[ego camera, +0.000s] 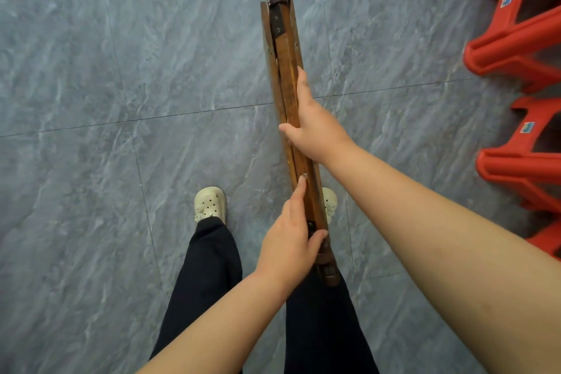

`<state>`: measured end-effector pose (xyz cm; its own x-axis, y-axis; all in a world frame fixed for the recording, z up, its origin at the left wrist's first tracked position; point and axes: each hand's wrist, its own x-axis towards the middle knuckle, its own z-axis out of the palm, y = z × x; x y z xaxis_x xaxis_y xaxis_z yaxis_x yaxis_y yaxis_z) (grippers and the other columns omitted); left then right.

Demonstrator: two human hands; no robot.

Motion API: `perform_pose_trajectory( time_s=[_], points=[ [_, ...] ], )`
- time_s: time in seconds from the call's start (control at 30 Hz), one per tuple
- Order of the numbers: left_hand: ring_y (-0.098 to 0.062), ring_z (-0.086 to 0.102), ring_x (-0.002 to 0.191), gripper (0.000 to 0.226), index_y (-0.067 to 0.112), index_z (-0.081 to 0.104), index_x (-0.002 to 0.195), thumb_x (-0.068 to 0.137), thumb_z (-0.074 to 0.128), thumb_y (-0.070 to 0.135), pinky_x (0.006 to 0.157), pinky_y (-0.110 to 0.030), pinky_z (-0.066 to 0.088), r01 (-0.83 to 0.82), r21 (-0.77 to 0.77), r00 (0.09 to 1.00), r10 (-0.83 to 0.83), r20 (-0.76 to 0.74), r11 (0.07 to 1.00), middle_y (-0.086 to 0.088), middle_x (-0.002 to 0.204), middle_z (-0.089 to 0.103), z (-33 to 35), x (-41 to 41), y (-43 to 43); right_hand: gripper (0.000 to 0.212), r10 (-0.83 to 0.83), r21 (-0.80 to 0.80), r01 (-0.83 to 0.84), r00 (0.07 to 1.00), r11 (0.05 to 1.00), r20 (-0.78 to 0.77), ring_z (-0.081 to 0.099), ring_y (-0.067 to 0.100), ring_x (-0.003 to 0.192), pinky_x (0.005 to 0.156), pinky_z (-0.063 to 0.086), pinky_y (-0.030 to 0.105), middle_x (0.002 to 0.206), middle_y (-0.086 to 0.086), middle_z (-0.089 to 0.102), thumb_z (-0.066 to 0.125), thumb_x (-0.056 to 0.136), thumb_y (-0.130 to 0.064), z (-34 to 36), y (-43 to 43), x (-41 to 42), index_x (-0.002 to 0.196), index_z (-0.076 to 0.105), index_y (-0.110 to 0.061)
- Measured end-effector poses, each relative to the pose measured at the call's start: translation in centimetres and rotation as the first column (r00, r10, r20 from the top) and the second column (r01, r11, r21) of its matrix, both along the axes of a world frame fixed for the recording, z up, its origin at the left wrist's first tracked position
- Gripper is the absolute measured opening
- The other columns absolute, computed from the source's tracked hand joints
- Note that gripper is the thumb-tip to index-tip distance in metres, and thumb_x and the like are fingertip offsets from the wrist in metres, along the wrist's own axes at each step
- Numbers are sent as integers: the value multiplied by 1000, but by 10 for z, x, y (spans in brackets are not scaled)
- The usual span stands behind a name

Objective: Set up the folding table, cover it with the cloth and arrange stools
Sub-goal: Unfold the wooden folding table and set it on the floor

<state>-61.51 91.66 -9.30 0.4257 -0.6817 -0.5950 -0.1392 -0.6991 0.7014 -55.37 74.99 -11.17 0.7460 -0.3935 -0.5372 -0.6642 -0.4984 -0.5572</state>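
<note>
A folded wooden table frame (283,48), brown and worn with dark caps at its ends, is held edge-up above the floor, running from the top centre down toward my legs. My right hand (312,121) grips its upper edge near the middle, thumb on the left side. My left hand (288,240) grips the near end, index finger stretched along the wood. Red plastic stools (522,39) lie stacked at the right edge. No cloth is in view.
Grey marbled floor tiles (121,70) spread to the left and ahead. My legs in dark trousers and pale perforated clogs (210,205) stand directly below the frame. A second stack of red stools (528,161) lies lower along the right edge.
</note>
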Motion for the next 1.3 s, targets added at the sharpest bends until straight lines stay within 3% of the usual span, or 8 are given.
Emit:
perform_pose_trajectory(
  time_s=[0.17, 0.27, 0.47, 0.57, 0.73, 0.93, 1.03, 1.3],
  points=[
    [-12, 50, 114, 90, 29, -6, 148, 88, 61, 25, 85, -16, 39, -8, -6, 1000, 8, -2, 1000, 2, 144, 35, 0, -6, -9, 89, 4, 27, -4, 1000, 1000, -3, 58, 17, 68, 63, 48, 30, 116, 15, 61, 55, 93, -21, 1, -9, -5, 148, -15, -17],
    [-12, 46, 121, 89, 30, -4, 148, 88, 61, 23, 89, -17, 38, -43, 2, 999, 43, 17, 999, 2, 144, 35, 3, -8, -11, 90, 0, 60, -1, 1000, 998, 18, 64, 22, 79, 77, 54, 39, 121, 14, 60, 56, 92, -20, -2, -12, -6, 148, -15, -17],
    [-12, 53, 111, 87, 37, 1, 147, 87, 62, 22, 81, -14, 37, -75, 3, 995, 75, 73, 997, 7, 142, 38, 9, -2, -12, 92, -96, 142, 84, 992, 986, 78, 66, 23, 78, 80, 55, 42, 135, 20, 49, 57, 90, -19, -10, -20, -1, 148, -14, -19],
    [-14, 56, 107, 88, 38, 2, 146, 85, 64, 23, 80, -14, 39, -49, 9, 996, 48, 76, 999, 7, 139, 42, 9, -4, -15, 93, -157, 173, 143, 985, 974, 67, 66, 22, 79, 80, 55, 42, 126, 17, 57, 57, 89, -21, -13, -25, -12, 148, -15, -23],
    [-11, 46, 121, 90, 35, -1, 147, 86, 64, 24, 85, -13, 33, -19, -3, 998, 19, 59, 1000, 5, 141, 40, 6, -14, -25, 91, -240, 214, 225, 970, 951, 48, 66, 21, 73, 77, 56, 42, 112, 12, 63, 56, 90, -17, -10, -31, -31, 148, -14, -26],
    [-11, 44, 123, 91, 34, -5, 147, 87, 62, 27, 84, -17, 38, 24, -10, 997, -24, 73, 1000, 5, 144, 35, 2, -19, -30, 92, -234, 220, 216, 970, 951, 59, 67, 15, 72, 79, 56, 40, 135, 7, 51, 58, 90, -17, -5, -36, -33, 149, -12, -28],
    [-9, 43, 124, 92, 35, -6, 147, 87, 63, 30, 85, -15, 36, 70, -25, 996, -68, 65, 997, 6, 145, 34, 1, -15, -29, 91, -259, 227, 234, 962, 945, 84, 67, 17, 77, 81, 56, 41, 149, 4, 34, 59, 90, -17, -7, -36, -35, 149, -10, -30],
    [-7, 48, 114, 81, 27, 3, 149, 88, 53, 48, 96, -24, 40, 379, -37, 914, -367, 172, 925, 5, 133, 46, -26, 46, -8, 94, -266, 242, 233, 957, 942, 116, 63, 21, 100, 89, 53, 43, 149, 5, 37, 61, 88, -23, -12, -35, -36, 148, -10, -35]
  ],
)
